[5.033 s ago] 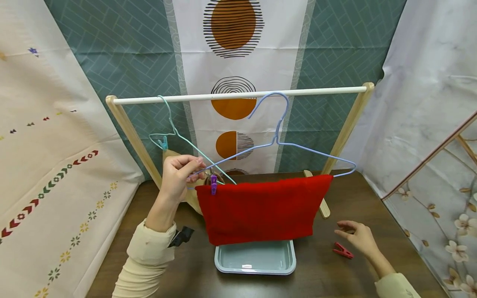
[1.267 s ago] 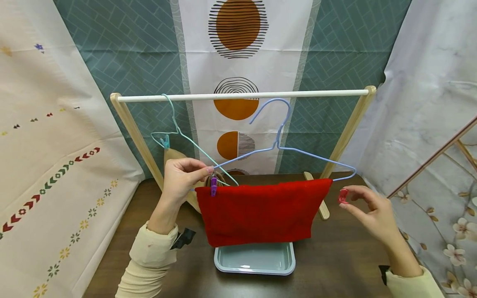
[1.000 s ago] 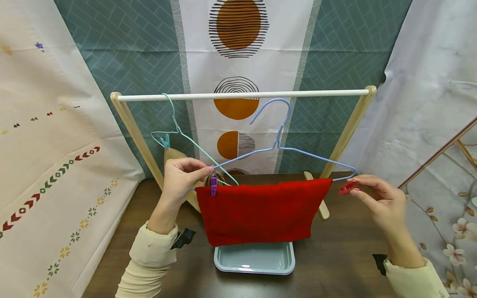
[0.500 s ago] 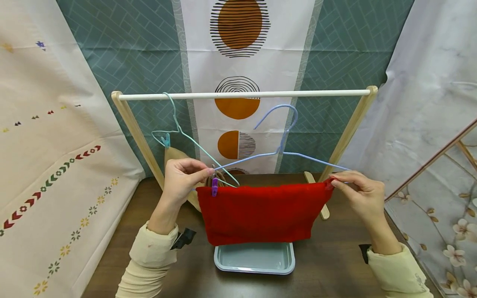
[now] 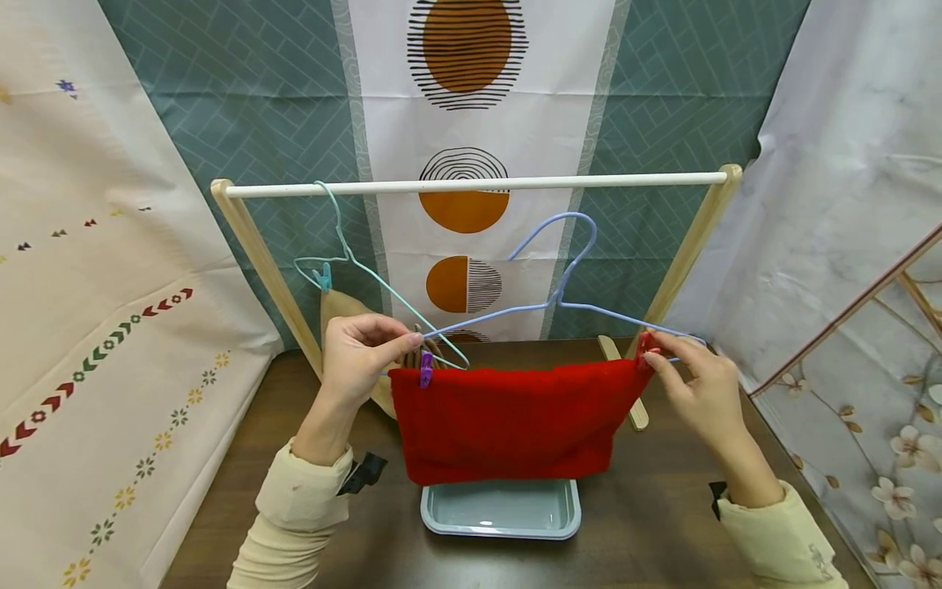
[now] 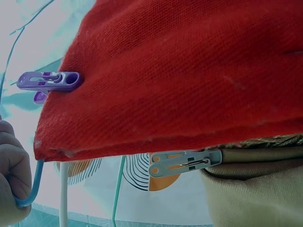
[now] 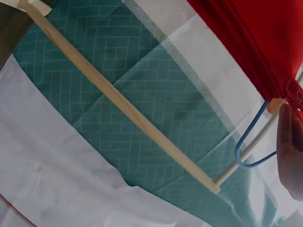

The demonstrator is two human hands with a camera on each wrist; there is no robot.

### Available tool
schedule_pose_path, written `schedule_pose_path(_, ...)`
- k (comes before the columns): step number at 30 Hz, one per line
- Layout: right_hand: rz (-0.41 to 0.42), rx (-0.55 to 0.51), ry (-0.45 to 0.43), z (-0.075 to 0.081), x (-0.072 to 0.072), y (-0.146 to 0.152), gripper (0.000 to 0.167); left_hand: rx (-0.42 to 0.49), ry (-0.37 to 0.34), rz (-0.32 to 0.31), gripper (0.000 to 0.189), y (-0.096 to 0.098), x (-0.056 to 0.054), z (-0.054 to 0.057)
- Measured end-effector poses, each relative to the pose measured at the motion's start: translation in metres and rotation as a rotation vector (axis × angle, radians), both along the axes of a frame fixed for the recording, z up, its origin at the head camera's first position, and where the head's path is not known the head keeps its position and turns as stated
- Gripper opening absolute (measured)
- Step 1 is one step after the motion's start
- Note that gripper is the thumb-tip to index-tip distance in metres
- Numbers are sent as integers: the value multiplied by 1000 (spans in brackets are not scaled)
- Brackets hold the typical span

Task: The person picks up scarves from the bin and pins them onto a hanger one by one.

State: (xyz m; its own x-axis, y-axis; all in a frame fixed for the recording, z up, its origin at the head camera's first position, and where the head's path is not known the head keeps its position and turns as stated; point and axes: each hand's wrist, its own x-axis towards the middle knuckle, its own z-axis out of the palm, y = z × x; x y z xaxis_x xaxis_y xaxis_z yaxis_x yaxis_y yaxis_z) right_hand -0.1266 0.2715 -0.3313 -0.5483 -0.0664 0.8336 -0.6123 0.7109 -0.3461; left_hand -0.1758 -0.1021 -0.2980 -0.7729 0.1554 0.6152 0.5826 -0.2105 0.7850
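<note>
A folded red cloth (image 5: 508, 425) hangs over the lower bar of a blue hanger (image 5: 500, 312), held in the air before the rack. My left hand (image 5: 356, 356) pinches the hanger's left arm. Close by, a purple clothespin (image 5: 426, 370) clips the cloth's top edge, also plain in the left wrist view (image 6: 49, 81). At the cloth's top right corner, my right hand (image 5: 699, 384) pinches a red clothespin (image 5: 644, 350) between thumb and fingers. The right wrist view shows that clothespin (image 7: 294, 93) at the corner, partly cut off; whether it bites the cloth, I cannot tell.
Behind stands a wooden rack with a white rod (image 5: 625, 181). A mint hanger (image 5: 340, 237) hangs on it at left, with a beige cloth (image 5: 337, 304) and a teal clothespin (image 5: 324, 276). A grey-blue tray (image 5: 500, 533) sits on the brown table beneath the red cloth.
My right hand has picked the red clothespin up off the table and carried it left to the cloth's top right corner. The blue hanger's hook has tipped lower and rightward. My left hand keeps its pinch.
</note>
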Motion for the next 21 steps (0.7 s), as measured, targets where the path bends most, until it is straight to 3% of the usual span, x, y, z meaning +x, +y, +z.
schedule_pose_path(6, -5, -45, -13, -2, 0, -5, 32, -22, -30, 35, 11, 1, 1, 0)
schedule_pose_path(10, 17, -128, -4, -2, 0, -4, 36, 9, -6, 10, 18, 1, 0, -1)
schedule_pose_path(14, 56, -192, 43, -2, -1, -2, 29, 37, 22, -24, 24, 1, 0, -2)
schedule_pose_path(17, 63, -199, 51, -2, -2, -3, 26, 46, 34, -34, 25, 2, 1, -2)
schedule_pose_path(21, 4, -154, 13, -5, -3, 0, 28, 33, 28, -18, 18, 3, 3, 0)
